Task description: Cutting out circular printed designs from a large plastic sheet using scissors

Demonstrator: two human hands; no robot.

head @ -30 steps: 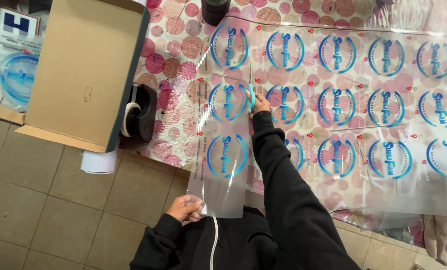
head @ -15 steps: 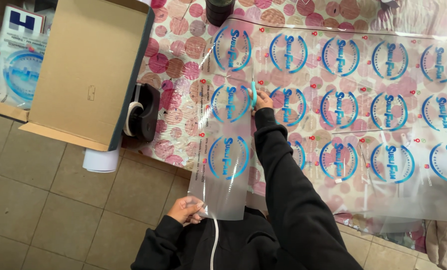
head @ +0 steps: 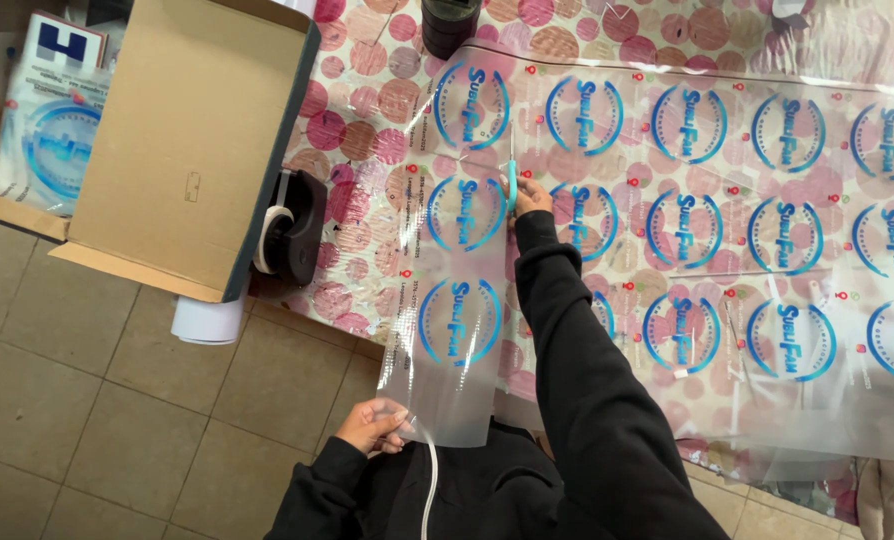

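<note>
A clear plastic sheet (head: pixel 727 200) printed with blue round logos lies across a table with a pink-dotted cloth (head: pixel 367 100). My right hand (head: pixel 527 195) reaches out over the sheet and grips a thin teal cutting tool (head: pixel 512 180), its tip on the film between two logo columns. A strip of the film (head: pixel 457 330) hangs off the near table edge. My left hand (head: pixel 375 425) pinches the strip's lower corner close to my body. Both arms are in black sleeves.
A large open cardboard box (head: pixel 182 140) sits at the left with printed bags (head: pixel 52 130) inside. A black tape dispenser (head: pixel 292 225) stands beside it, a white roll (head: pixel 207 320) beneath. A dark cylinder (head: pixel 450 22) stands at the far table edge. Tiled floor lies below left.
My right hand with the teal tool has moved a little farther up the sheet. The left hand keeps holding the hanging strip's corner.
</note>
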